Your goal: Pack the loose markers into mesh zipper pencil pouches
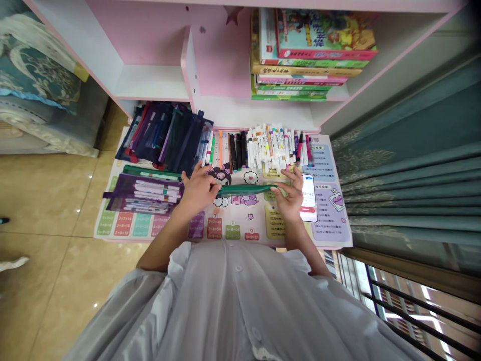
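Note:
A narrow green mesh pencil pouch (246, 189) is stretched level between my two hands, above the printed desk mat. My left hand (201, 188) pinches its left end between thumb and fingers. At the other end, my right hand (289, 194) grips it with thumb and forefinger, the other fingers raised. Beyond the pouch lies a row of white markers (268, 148), with several black pens (238, 150) and an orange pen (221, 148) to their left. Purple mesh pouches (124, 188) with white markers inside lie left of my left hand.
Dark blue mesh pouches (184, 145) are piled at the desk's back left. A lit phone (308, 200) lies beside my right hand. Stacked books (311, 65) fill part of the pink shelf (225, 60). A teal curtain (413, 150) hangs at the right.

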`<state>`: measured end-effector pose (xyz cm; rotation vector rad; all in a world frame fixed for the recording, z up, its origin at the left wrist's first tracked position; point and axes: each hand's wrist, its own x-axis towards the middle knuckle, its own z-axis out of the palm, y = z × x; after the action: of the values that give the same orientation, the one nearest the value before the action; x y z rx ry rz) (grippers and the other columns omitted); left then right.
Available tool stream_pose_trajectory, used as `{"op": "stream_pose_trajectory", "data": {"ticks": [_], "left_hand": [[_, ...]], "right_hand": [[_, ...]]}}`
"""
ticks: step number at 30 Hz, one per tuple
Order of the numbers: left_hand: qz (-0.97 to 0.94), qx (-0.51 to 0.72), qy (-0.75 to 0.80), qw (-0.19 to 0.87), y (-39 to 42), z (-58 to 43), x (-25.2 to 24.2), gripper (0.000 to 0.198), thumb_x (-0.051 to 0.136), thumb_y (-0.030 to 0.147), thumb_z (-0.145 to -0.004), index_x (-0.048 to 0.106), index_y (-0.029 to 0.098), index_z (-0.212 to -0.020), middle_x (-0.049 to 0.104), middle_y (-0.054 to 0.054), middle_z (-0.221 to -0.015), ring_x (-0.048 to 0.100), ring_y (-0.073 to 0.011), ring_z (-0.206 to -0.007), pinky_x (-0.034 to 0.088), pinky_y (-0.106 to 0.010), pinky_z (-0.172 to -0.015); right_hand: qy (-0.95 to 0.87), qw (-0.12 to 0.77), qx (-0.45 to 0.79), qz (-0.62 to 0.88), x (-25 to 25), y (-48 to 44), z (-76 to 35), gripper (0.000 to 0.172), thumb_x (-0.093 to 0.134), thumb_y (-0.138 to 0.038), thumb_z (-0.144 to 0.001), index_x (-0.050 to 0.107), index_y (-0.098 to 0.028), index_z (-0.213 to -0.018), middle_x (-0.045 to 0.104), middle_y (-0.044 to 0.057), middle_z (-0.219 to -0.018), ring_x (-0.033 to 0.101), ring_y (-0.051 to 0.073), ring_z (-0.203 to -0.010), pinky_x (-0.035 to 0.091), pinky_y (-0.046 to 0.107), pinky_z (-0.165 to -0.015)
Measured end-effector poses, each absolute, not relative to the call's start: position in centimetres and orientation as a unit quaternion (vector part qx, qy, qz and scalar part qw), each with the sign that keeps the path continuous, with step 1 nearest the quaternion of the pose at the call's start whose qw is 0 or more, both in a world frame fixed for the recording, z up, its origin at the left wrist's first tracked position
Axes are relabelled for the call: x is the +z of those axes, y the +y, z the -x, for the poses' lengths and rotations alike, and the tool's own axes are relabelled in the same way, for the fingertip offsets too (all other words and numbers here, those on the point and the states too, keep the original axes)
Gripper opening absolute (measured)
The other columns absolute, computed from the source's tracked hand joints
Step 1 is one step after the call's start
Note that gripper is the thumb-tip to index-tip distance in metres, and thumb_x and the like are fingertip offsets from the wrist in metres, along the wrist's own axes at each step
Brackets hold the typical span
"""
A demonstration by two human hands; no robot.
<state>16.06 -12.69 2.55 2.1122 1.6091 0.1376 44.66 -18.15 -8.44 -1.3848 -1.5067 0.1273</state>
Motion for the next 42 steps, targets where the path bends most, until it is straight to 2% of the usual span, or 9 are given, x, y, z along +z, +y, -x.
{"op": "stream_pose_trajectory", "data": {"ticks": [16, 24, 35, 42], "left_hand": [[-0.758, 0.056, 0.603, 0.243, -12.6, -15.5, 2.6, 0.020, 0.061, 0.027, -0.088, 0.065, 0.020, -0.071, 0.053, -0.005, -0.149, 0.029, -0.0328, -0.151, 0.021, -0.078, -0.113], [-0.750, 0.068, 0.609, 0.249, -12.6, -14.7, 2.3, 0.021, 0.061, 0.030, -0.088, 0.067, 0.021, -0.070, 0.054, -0.005, -0.147, 0.030, -0.0346, -0.150, 0.018, -0.078, -0.115], [-0.738, 0.068, 0.622, 0.251, -12.6, -14.3, 2.9, 0.023, 0.061, 0.029, -0.088, 0.064, 0.021, -0.067, 0.055, -0.004, -0.147, 0.030, -0.0333, -0.150, 0.019, -0.076, -0.116], [-0.727, 0.087, 0.629, 0.261, -12.5, -13.6, 3.0, 0.023, 0.062, 0.031, -0.086, 0.065, 0.020, -0.066, 0.056, -0.005, -0.145, 0.033, -0.0362, -0.148, 0.023, -0.075, -0.114]], "right_hand": [[-0.625, 0.519, 0.054, 0.582, -8.1, -18.2, -44.7, 0.017, 0.070, -0.042, -0.086, 0.074, -0.027, -0.082, 0.064, 0.003, -0.123, 0.042, 0.033, -0.142, 0.033, 0.069, -0.117], [-0.633, 0.530, 0.037, 0.563, -8.5, -18.2, -44.9, 0.010, 0.071, -0.037, -0.087, 0.074, -0.028, -0.085, 0.064, 0.002, -0.124, 0.042, 0.032, -0.142, 0.035, 0.068, -0.116], [-0.623, 0.529, 0.051, 0.573, -8.2, -18.2, -44.8, 0.014, 0.070, -0.040, -0.087, 0.074, -0.027, -0.083, 0.064, 0.004, -0.123, 0.042, 0.033, -0.141, 0.032, 0.068, -0.117], [-0.619, 0.535, 0.041, 0.574, -8.2, -18.2, -44.7, 0.018, 0.070, -0.042, -0.087, 0.074, -0.026, -0.082, 0.064, 0.004, -0.121, 0.043, 0.033, -0.140, 0.033, 0.067, -0.116]]}}
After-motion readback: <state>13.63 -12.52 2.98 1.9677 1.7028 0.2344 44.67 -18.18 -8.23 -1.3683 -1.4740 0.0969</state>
